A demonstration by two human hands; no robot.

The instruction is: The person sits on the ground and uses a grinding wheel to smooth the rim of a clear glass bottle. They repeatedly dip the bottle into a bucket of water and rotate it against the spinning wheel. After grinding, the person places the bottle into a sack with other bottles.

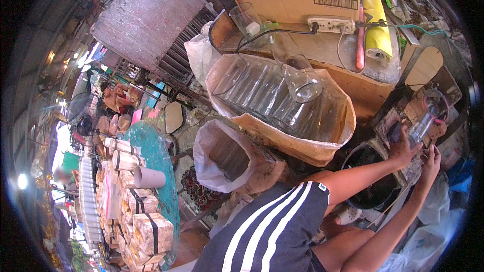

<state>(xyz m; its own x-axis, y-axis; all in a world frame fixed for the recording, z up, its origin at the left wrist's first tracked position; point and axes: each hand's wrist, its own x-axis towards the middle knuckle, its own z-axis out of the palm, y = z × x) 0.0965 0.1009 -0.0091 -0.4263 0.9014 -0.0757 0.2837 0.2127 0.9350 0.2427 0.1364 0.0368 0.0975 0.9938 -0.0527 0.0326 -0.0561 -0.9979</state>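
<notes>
Hands were busy at the far right: the left hand (403,147) was wrapped around a clear drinking glass with a pinkish rim (427,116), its grip clenched on the lower body and tilting the glass over a cluttered wooden work block (414,105). The right hand (431,163) sat just beside and below it, fingers curled near the base of the glass; whether its grip was clenched or released could not be told from this angle. Directly beneath both forearms lay a round black basin (370,184). To the left, a wide bag-lined carton packed with rows of clear glasses (282,103) rested on its side, and one loose clear tumbler (301,81) lay on top of them. Judging by the pose, the step in hand looked like working on that single glass at the block, steadying it with one hand. The next move would call for a firm, even hold on slippery glass and care with the fragile rim.
</notes>
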